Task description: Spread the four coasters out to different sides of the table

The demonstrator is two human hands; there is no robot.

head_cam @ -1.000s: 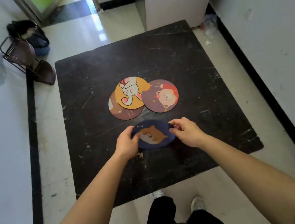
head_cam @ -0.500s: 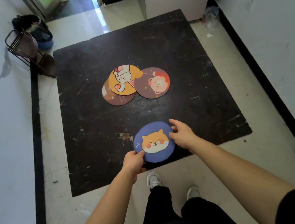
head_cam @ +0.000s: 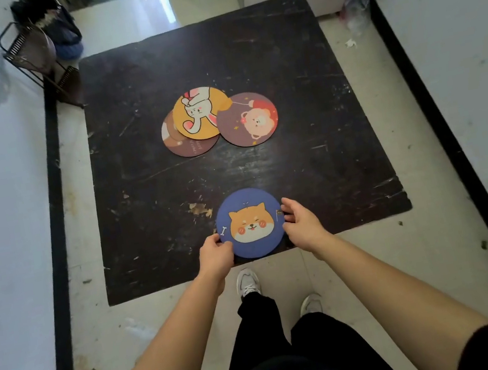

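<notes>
We get a single wide-angle head view, looking steeply down and forward from standing height over the near edge of the table (head_cam: 245, 54). Own legs fill the bottom, both walls curve in at the sides, floor beyond runs to the top.

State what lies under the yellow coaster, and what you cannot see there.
Under the yellow coaster lies a brown coaster; only its left and lower crescent shows. Its main picture is covered. The purple coaster sits to the right, its edge meeting the yellow one.
</notes>
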